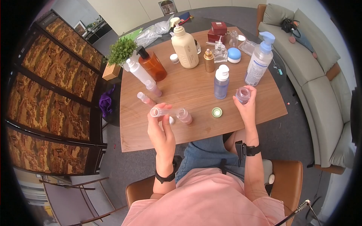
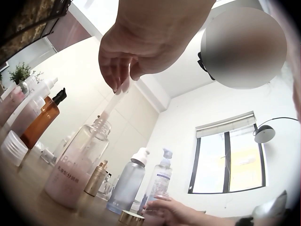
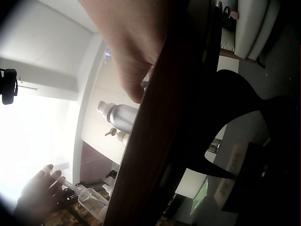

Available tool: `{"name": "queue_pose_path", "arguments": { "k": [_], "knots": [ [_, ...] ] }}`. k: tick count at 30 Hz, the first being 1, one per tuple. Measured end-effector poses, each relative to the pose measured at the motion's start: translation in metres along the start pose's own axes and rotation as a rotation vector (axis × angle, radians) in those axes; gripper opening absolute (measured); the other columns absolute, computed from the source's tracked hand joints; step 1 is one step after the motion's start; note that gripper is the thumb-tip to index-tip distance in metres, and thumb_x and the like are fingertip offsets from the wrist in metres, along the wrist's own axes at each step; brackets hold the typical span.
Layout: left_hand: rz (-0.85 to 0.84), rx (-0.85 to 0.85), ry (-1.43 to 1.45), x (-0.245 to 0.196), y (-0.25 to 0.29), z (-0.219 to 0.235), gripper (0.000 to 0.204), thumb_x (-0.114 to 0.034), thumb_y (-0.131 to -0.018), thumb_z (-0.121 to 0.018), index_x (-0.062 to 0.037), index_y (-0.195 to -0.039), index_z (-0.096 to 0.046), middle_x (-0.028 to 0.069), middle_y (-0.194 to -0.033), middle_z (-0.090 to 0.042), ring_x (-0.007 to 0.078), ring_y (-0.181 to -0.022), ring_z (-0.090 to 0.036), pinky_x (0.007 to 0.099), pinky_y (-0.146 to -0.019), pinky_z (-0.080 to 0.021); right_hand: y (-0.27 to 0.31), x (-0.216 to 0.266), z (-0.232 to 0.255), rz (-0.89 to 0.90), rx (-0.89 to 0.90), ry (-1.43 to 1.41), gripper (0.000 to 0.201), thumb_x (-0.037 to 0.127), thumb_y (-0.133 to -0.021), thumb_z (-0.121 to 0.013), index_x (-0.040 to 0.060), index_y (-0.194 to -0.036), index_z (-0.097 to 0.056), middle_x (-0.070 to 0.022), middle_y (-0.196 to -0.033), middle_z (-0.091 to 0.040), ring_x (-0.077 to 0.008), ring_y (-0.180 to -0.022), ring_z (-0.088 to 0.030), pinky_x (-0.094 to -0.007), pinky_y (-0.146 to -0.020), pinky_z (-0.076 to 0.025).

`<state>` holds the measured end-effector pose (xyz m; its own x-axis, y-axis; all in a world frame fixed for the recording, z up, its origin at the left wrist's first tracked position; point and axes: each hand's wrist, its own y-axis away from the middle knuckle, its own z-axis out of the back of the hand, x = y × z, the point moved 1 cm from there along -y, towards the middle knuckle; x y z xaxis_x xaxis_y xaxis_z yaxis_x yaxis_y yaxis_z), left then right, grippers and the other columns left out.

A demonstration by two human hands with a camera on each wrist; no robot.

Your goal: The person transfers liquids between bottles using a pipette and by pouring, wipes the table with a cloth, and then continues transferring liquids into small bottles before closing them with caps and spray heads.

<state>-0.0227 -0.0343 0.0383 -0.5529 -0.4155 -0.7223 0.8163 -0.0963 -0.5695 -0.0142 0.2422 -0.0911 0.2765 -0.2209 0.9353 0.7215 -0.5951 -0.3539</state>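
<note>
Two grips: the left grip and the right grip are at the near part of the wooden bench, each one holding a thing.
Translucent tube: the left grip pinches it between thumb and fingers, near the upper end; it is tilted, and its lower part goes through the open neck of the bottle with pink liquid.
Bottle with pink liquid: it stands upright on the bench, just beside the left grip, with printing on its front.
Small clear jar: the right grip holds it, thumb on one side and fingers on the other; its mouth is uncovered. Whether its base touches the bench, I cannot tell.
Green lid: it lies on the bench, between the bottle with pink liquid and the small clear jar.
White cap: it lies near the left grip.
Pump bottles: a blue bottle with white top stands near the right grip; the cream bottle stands farther back.
Left side: an amber bottle stands near the green plant.
</note>
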Motion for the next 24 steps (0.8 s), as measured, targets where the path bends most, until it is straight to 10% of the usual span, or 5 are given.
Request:
{"name": "queue_pose_path", "arguments": {
  "k": [24],
  "knots": [
    [-0.082,0.002,-0.068,-0.0054,0.0014,0.0071,0.024,0.004,-0.096,-0.047,0.0011,-0.119,-0.051,0.0129,-0.109,-0.064,0.0204,-0.101,-0.064,0.0308,-0.084,-0.049,-0.0002,0.0018,-0.0003,0.003,0.011,0.000,0.054,0.001,-0.077,-0.074,0.0058,-0.120,-0.040,-0.0083,-0.109,-0.052,-0.0181,-0.100,-0.054,-0.0320,-0.089,-0.045]
  ]
}}
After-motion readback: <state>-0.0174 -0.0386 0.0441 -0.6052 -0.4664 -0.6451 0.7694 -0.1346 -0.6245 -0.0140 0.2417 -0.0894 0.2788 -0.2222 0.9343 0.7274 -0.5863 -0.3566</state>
